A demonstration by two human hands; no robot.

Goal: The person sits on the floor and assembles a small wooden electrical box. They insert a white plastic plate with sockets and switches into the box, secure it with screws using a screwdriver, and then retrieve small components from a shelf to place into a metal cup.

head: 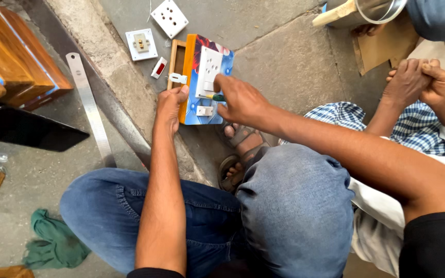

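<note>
View from the head camera, looking down on a seated person in blue jeans at work on a stone floor. The left hand (170, 105) grips the near edge of a wooden box (190, 77) with fingers curled around its orange side, holding it upright on its edge against the floor. The box carries a front panel printed in blue and red, onto which a white socket plate (208, 71) and a smaller white switch (204, 110) are set; the socket plate sits in the upper part of the panel, the switch below it. The right hand (240, 100) is closed around a screwdriver (216, 97) with a green handle — its tip lies against the panel between socket plate and switch, though the exact point of contact is too small to tell. On the floor beyond the box lie loose fittings: a white switch plate (141, 44), a white socket plate with round holes (169, 18) and a small red-and-white indicator (158, 67) just beside the box. A steel ruler (90, 108) lies along the raised stone kerb to the left, near wooden boxes (11, 56) and a dark sheet (24, 128). A green cloth (52, 242) rests on the floor by the left knee. At the right edge a second person's hands (423, 82) are clasped together above a blue checked cloth (387, 123) — well apart from the box.
</note>
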